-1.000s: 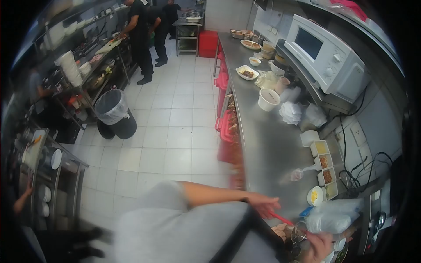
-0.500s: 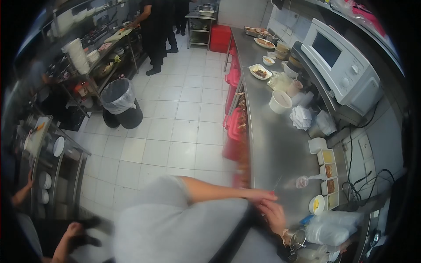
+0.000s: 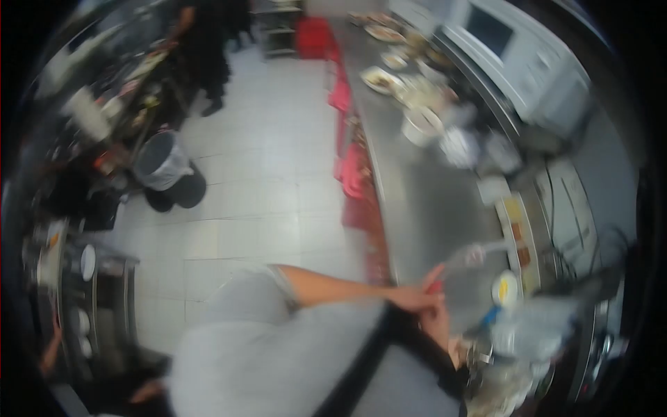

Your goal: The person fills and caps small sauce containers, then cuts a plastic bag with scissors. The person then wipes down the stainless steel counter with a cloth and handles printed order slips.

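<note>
My left hand (image 3: pixel 415 299) and my right hand (image 3: pixel 436 325) are together over the near part of the steel counter (image 3: pixel 410 208). Both look closed, fingers bent and overlapping, and motion blurs them. A small red spot shows at the left fingertips, with a faint clear shape just beyond; I cannot make out what they hold. Past the hands lies a whitish spoon-like utensil (image 3: pixel 476 256), its handle reaching the row of small white containers (image 3: pixel 526 254) with sauces or toppings. To the right of the hands are a white bowl with yellow food (image 3: pixel 504 289) and clear plastic bags (image 3: pixel 535 326).
Farther along the counter stand a white tub (image 3: pixel 422 126), a plate of food (image 3: pixel 381 80) and a microwave (image 3: pixel 514 55) on a shelf. Pink-red bins (image 3: pixel 353 170) line the counter's side. A lined trash bin (image 3: pixel 163 163) is on the floor. Another person (image 3: pixel 205 55) works at the left.
The whole view has shifted and blurred as my head moves. My hands remain together by the counter, and the red spot at the left fingertips shows larger.
</note>
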The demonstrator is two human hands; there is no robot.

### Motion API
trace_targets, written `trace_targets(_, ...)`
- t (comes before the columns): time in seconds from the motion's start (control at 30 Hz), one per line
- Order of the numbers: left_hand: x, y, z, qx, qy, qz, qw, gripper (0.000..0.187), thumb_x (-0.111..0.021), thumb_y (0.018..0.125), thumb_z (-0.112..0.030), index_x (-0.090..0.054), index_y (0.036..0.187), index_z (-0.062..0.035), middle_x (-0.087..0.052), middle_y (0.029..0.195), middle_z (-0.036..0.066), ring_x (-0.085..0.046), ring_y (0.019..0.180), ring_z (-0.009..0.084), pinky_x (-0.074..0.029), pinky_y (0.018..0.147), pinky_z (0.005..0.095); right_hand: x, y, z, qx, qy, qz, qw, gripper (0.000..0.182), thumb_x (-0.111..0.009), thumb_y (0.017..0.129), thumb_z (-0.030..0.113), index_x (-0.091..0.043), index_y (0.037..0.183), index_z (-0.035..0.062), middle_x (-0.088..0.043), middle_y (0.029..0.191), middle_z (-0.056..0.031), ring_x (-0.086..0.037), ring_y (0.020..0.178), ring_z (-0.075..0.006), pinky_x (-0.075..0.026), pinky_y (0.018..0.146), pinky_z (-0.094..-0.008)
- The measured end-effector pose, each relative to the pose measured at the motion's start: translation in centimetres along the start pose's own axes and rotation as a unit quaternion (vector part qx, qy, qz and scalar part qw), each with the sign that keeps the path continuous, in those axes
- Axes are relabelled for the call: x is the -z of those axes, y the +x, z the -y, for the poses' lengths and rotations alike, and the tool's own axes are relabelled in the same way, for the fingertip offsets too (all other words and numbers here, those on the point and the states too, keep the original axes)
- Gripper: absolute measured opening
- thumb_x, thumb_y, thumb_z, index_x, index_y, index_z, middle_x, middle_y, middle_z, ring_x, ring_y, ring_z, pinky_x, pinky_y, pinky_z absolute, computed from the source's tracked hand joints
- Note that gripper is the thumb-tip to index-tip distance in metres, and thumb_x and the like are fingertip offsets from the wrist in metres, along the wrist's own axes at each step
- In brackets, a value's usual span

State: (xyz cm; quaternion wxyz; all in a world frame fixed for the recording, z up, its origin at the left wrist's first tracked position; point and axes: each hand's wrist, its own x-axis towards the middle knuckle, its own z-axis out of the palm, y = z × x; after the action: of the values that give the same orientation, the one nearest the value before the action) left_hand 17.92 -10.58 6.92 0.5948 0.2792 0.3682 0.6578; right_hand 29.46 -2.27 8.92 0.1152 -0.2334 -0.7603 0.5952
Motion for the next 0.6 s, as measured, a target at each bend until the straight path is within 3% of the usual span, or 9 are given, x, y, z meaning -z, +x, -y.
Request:
trace_targets(0.03, 0.6, 0.5, 1.1, -0.031, 0.057, 0.016, 0.998, 0.084, -0.052, 0.093, -0.022, 0.015, 0.144, -0.0133, -0.019, 0.144, 0.018, -0.049, 0.108, 0.0161, -0.043, 0.09, 0.0299, 1.1, 0.1, -1.2, 0.024, -0.09, 0.021, 0.995, 0.015, -0.059, 0.084, 0.004, -0.055, 0.098, -0.0016, -0.06, 0.083, -0.0031, -0.055, 0.076, -0.0091, -0.046, 0.067, -0.0252)
trace_targets(0.07, 1.3, 1.1, 2.2, -0.065, 0.112, 0.028, 0.991, 0.084, -0.052, 0.094, -0.023, 0.015, 0.143, -0.01, -0.015, 0.146, 0.018, -0.048, 0.11, 0.0159, -0.041, 0.093, 0.0298, 1.4, -0.1, -1.8, 0.011, -0.018, 0.009, 1.0, 0.017, -0.059, 0.084, 0.003, -0.055, 0.099, -0.0014, -0.06, 0.083, -0.0035, -0.055, 0.075, -0.0097, -0.046, 0.067, -0.0253)
trace_targets(0.1, 1.5, 1.9, 2.3, -0.138, 0.27, 0.022, 0.953, 0.083, -0.051, 0.094, -0.028, 0.013, 0.144, -0.0077, -0.024, 0.14, 0.013, -0.046, 0.105, 0.0132, -0.042, 0.088, 0.028, 1.5, -0.4, -1.9, 0.003, 0.053, -0.009, 0.999, 0.019, -0.059, 0.083, 0.002, -0.055, 0.101, -0.0012, -0.06, 0.083, -0.0038, -0.056, 0.075, -0.0102, -0.046, 0.067, -0.0254)
trace_targets(0.13, -0.6, 0.3, -2.0, 0.054, 0.138, 0.084, 0.985, 0.081, -0.049, 0.095, -0.031, 0.011, 0.144, -0.0072, -0.032, 0.13, 0.007, -0.042, 0.1, 0.0119, -0.04, 0.085, 0.0259, 1.6, -0.8, -1.1, -0.027, 0.125, -0.038, 0.991, 0.019, -0.06, 0.083, 0.002, -0.055, 0.101, -0.0005, -0.061, 0.085, -0.0043, -0.056, 0.075, -0.0113, -0.046, 0.068, -0.0255)
trace_targets(0.17, -2.3, -0.1, -3.8, 0.028, 0.083, 0.118, 0.989, 0.078, -0.047, 0.096, -0.033, 0.008, 0.145, -0.0066, -0.034, 0.121, 0.004, -0.038, 0.095, 0.0119, -0.037, 0.083, 0.025, 1.9, -1.3, -0.6, -0.048, 0.198, -0.064, 0.977, 0.02, -0.061, 0.082, 0.002, -0.056, 0.101, 0.0002, -0.061, 0.087, -0.0048, -0.057, 0.075, -0.0123, -0.046, 0.069, -0.0255)
trace_targets(0.23, -1.1, 2.1, -1.7, -0.078, 0.155, 0.167, 0.97, 0.063, -0.05, 0.094, -0.026, -0.017, 0.145, -0.0106, -0.037, 0.131, 0.008, -0.039, 0.118, 0.0168, -0.032, 0.099, 0.0307, 3.6, -2.4, -1.2, -0.032, 0.281, -0.11, 0.953, 0.023, -0.062, 0.081, 0.002, -0.055, 0.104, 0.0008, -0.061, 0.089, -0.0062, -0.059, 0.078, -0.0146, -0.047, 0.072, -0.0266)
trace_targets(0.3, 1.0, 4.1, -1.6, -0.236, 0.461, 0.147, 0.843, 0.045, -0.056, 0.088, -0.017, -0.046, 0.132, -0.0162, -0.034, 0.136, 0.014, -0.033, 0.128, 0.0264, -0.028, 0.105, 0.0382, 4.8, -3.7, -0.9, -0.015, 0.33, -0.167, 0.929, 0.027, -0.063, 0.08, 0.002, -0.054, 0.106, 0.0009, -0.061, 0.092, -0.0074, -0.061, 0.081, -0.0163, -0.048, 0.075, -0.0277)
trace_targets(0.4, 4.5, 8.9, 0.8, -0.175, 0.485, -0.003, 0.857, 0.033, -0.061, 0.082, -0.012, -0.06, 0.114, -0.0184, -0.033, 0.137, 0.017, -0.031, 0.13, 0.033, -0.029, 0.104, 0.0455, 6.6, -6.5, 0.4, 0.024, 0.317, -0.264, 0.91, 0.034, -0.065, 0.079, 0.001, -0.051, 0.11, 0.0009, -0.061, 0.096, -0.0086, -0.062, 0.087, -0.0189, -0.05, 0.079, -0.0306)
trace_targets(0.6, 5.0, 20.0, -1.4, -0.229, 0.562, -0.008, 0.795, 0.036, -0.062, 0.08, -0.009, -0.06, 0.115, -0.0152, -0.034, 0.136, 0.017, -0.046, 0.117, 0.033, -0.039, 0.098, 0.039, 7.8, -10.5, 0.1, 0.011, 0.272, -0.301, 0.914, 0.031, -0.064, 0.081, 0.004, -0.051, 0.109, 0.0007, -0.062, 0.094, -0.0091, -0.061, 0.083, -0.0168, -0.049, 0.077, -0.0275)
